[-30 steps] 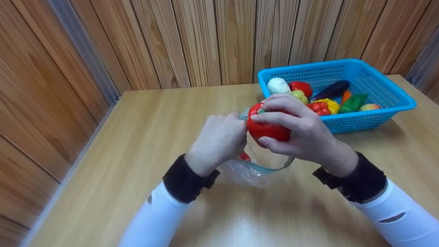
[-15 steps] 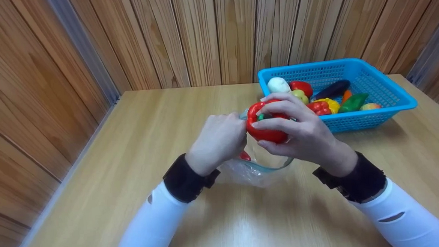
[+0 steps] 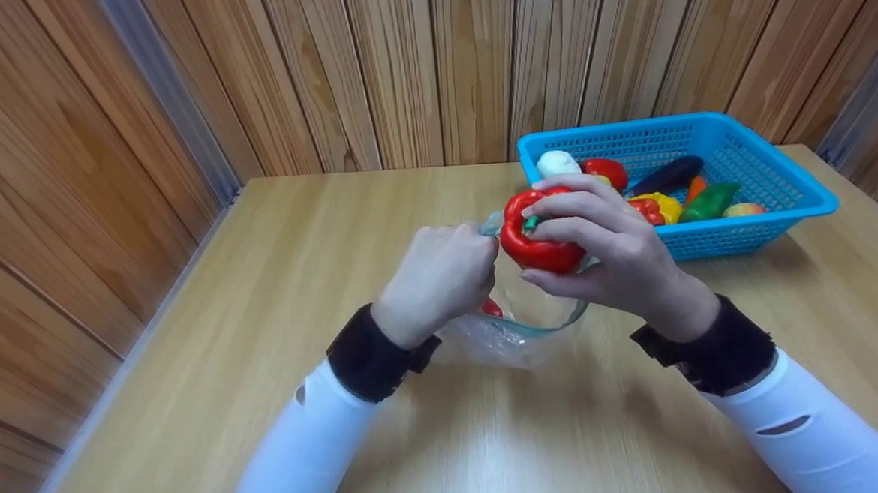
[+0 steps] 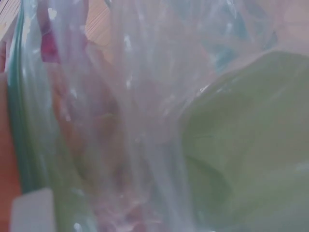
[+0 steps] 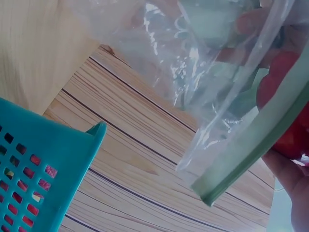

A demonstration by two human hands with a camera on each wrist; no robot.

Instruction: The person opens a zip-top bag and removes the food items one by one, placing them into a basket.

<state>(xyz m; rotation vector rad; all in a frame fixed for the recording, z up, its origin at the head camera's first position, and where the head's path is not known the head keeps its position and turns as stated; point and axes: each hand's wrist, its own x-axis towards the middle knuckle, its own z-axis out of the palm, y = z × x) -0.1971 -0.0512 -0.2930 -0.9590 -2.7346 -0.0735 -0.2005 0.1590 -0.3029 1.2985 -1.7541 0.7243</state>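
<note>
My right hand [image 3: 619,248] holds a red bell pepper [image 3: 516,239], green stem facing up, over the mouth of a clear zip bag [image 3: 508,348]. The bag's rim is pulled wide, and my left hand [image 3: 440,269] grips its left side with curled fingers. Something red [image 3: 492,307] shows inside the bag, partly hidden by the left hand. In the left wrist view, a large pale green shape [image 4: 251,140] shows through the plastic, with a white zip slider [image 4: 33,212] at the lower left. The green zip strip [image 5: 256,150] crosses in front of the pepper in the right wrist view.
A blue basket [image 3: 816,203] stands at the back right. It holds a white vegetable [image 3: 557,164], a red pepper [image 3: 606,170], an eggplant [image 3: 668,174], a green pepper [image 3: 712,202] and several others. A wood-panelled wall [image 3: 399,68] rises behind the table [image 3: 332,222].
My right hand has turned the bell pepper, so its green stem shows more, and shifted it slightly right. My left hand keeps its hold on the bag.
</note>
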